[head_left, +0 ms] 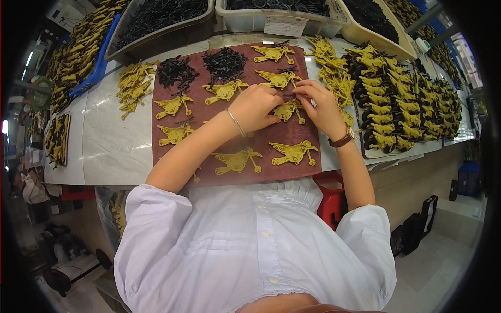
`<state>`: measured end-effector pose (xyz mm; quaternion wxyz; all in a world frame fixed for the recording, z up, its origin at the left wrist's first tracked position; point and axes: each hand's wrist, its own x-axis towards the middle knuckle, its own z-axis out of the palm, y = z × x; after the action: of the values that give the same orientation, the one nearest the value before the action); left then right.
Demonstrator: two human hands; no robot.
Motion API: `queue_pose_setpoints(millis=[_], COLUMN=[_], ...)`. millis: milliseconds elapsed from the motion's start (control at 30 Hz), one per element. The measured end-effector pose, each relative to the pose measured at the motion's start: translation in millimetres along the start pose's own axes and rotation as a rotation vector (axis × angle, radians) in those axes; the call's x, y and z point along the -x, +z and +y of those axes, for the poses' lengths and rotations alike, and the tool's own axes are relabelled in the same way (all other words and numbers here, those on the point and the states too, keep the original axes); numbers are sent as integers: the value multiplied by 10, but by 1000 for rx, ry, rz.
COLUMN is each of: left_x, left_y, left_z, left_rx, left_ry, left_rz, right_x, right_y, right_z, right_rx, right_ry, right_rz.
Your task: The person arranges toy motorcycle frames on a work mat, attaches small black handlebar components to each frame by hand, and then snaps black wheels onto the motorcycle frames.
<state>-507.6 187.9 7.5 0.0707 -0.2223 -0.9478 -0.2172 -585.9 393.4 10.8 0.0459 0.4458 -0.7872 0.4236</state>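
Note:
My left hand (254, 109) has its fingers curled over the left end of a yellow plastic part (287, 110) lying on the dark red mat (263, 134). From the right, my right hand (321, 106) meets the same part, thumb and fingertips drawn together at its upper edge. What those fingertips pinch is too small to make out. Just beyond is another yellow part (279, 79) with thin black pieces along its top. Rows of similar parts lie about, among them one at the near right (293, 153) and one at the left (174, 106).
Two heaps of small black pieces (224, 63) lie at the mat's far side. Bins of black parts, including a grey one (211, 27) and a white one (250, 20), line the back. Loose yellow parts (134, 86) lie left; stacked yellow-and-black assemblies (378, 112) stand right.

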Motion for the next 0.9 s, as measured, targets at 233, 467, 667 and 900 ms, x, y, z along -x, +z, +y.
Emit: queue_pose_setpoints(millis=[233,467,667,900], left_x=[49,54,43,60], left_y=[136,281,266,109], left_z=[29,-49,-13,88], left_rx=[71,36,25,27], left_ry=[-89,-30,-66,-92], left_rz=[62,118,91,43], right_x=[44,10,76,149], right_y=[-18,3,16,-99], right_z=[120,101,192,150], right_rx=[148,101,108,283], right_ry=[-133,-131,-159,-193], right_rz=[-135,-87,-133,-219])
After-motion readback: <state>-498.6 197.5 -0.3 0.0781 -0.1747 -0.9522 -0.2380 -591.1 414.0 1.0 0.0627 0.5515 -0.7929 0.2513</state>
